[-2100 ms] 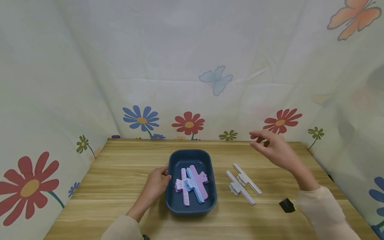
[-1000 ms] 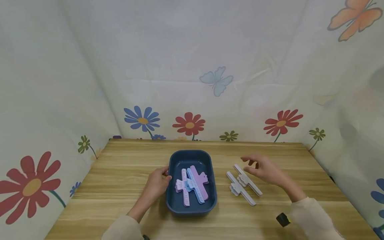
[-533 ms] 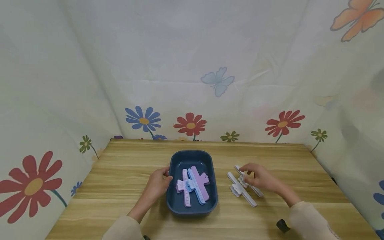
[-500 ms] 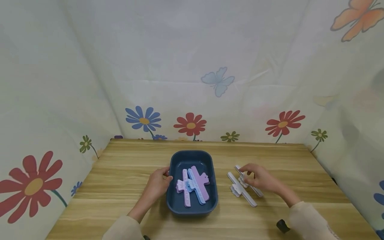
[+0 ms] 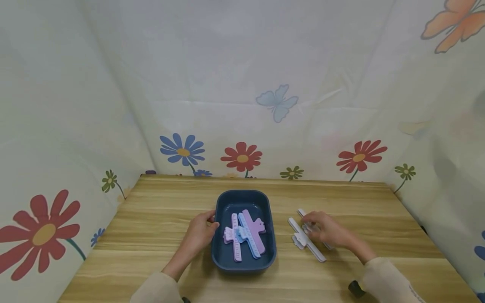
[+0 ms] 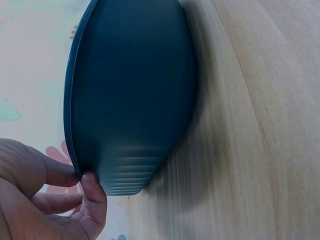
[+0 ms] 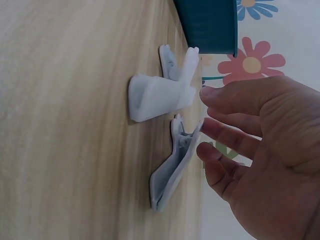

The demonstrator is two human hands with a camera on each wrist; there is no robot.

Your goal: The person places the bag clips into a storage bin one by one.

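White clip (image 7: pixel 176 167), right grip (image 5: pixel 329 230) parted close by, left grip (image 5: pixel 201 230) pinching blue tray (image 5: pixel 244 269)

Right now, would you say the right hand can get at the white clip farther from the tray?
Probably yes: the right hand is at that white clip, its fingers close to the raised handle with nothing visibly between. The other white clip lies alongside and might crowd the thumb.

head: far white clip (image 5: pixel 301 212) part-hidden | touch: unclear | orange butterfly (image 5: pixel 470 26): cropped
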